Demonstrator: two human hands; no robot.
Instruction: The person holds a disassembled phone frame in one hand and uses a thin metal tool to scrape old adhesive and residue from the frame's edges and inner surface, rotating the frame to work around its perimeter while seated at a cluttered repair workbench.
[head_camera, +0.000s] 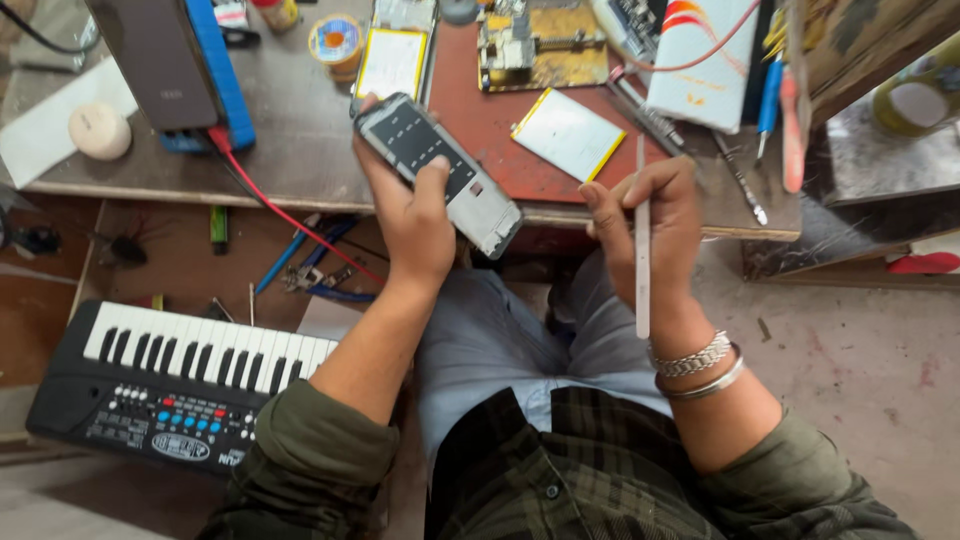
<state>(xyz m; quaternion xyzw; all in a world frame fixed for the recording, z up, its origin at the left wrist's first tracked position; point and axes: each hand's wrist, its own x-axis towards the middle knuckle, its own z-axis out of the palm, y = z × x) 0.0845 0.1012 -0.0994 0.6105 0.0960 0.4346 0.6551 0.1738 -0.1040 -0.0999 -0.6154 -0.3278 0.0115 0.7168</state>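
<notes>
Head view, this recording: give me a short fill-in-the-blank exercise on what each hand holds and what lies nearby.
1. The left hand holds an opened ____, its back cover off.
2. The right hand holds thin metal ____ pointing upward.
3. Below the workbench, left of the person's knees, lies a small black ____ with white keys.
4. The right wrist wears silver ____.

Missing words: phone; tweezers; keyboard; bracelets.
</notes>
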